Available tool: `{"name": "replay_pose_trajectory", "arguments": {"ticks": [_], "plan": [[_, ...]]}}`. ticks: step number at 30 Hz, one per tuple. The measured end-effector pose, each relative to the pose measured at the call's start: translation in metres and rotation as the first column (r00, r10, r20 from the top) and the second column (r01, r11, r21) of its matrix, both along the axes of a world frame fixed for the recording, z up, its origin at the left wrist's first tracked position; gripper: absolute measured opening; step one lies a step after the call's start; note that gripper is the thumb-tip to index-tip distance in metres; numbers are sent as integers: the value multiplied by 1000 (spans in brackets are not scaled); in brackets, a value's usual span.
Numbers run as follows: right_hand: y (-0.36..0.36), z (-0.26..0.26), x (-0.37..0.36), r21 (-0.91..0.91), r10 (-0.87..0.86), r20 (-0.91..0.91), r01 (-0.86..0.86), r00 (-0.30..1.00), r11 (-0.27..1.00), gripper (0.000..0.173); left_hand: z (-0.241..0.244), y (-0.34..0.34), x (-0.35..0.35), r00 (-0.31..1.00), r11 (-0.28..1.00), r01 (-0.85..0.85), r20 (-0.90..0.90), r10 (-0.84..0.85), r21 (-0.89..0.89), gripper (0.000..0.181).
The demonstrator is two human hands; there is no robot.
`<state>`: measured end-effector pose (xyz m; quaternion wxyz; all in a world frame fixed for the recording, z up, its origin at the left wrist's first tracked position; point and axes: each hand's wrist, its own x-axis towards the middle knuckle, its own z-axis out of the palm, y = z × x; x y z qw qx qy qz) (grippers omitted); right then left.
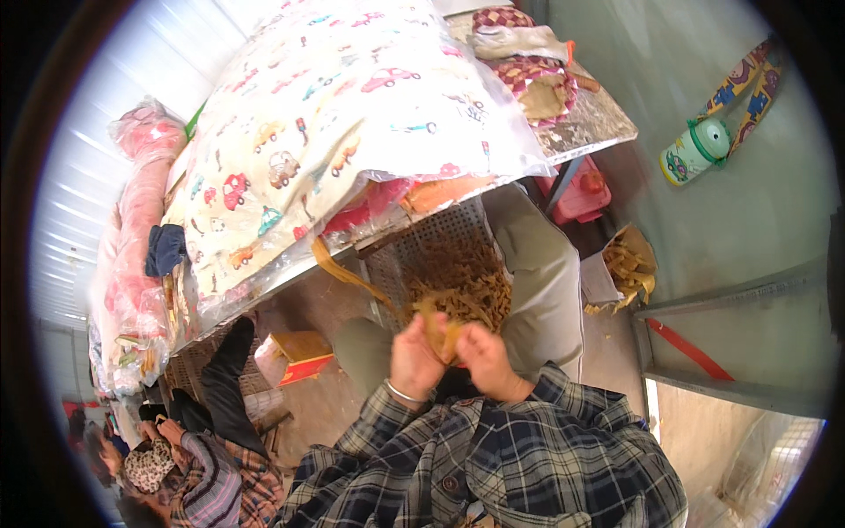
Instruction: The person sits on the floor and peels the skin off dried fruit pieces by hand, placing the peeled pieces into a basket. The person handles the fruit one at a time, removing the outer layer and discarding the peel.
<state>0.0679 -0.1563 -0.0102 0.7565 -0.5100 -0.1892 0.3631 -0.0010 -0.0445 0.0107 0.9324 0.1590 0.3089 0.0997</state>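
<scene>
Above my lap, my left hand point(416, 356) and my right hand point(487, 362) are close together. Between their fingers they pinch a yellowish-brown flat strip point(437, 333), blurred where it folds; its material is unclear. Another long strip point(350, 272) hangs from the table edge down towards my left hand; whether it joins the held piece is hidden. Just beyond my hands, between my knees, a grey perforated plastic crate point(389, 257) holds a heap of short brown twisted pieces point(462, 280). A bracelet circles my left wrist.
A plastic-covered table point(317, 119) with car-print cloth spans the front. To the right, an open box point(627, 264) contains yellowish strips, and a green bottle point(696, 152) hangs by its strap. A red-and-yellow box point(297, 356) stands left, near another seated person point(204, 468).
</scene>
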Motion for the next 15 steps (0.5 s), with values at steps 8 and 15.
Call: {"name": "replay_pose_trajectory", "arguments": {"ticks": [8,15], "plan": [[11,-3,28,-55,-22,666,79,746,995,18,3,0,-17,933,866,357,-95,-347,349,18],[13,-13,12,-204,142,27,-134,989,970,13,9,-3,-22,933,13,353,-350,-86,936,6]]}}
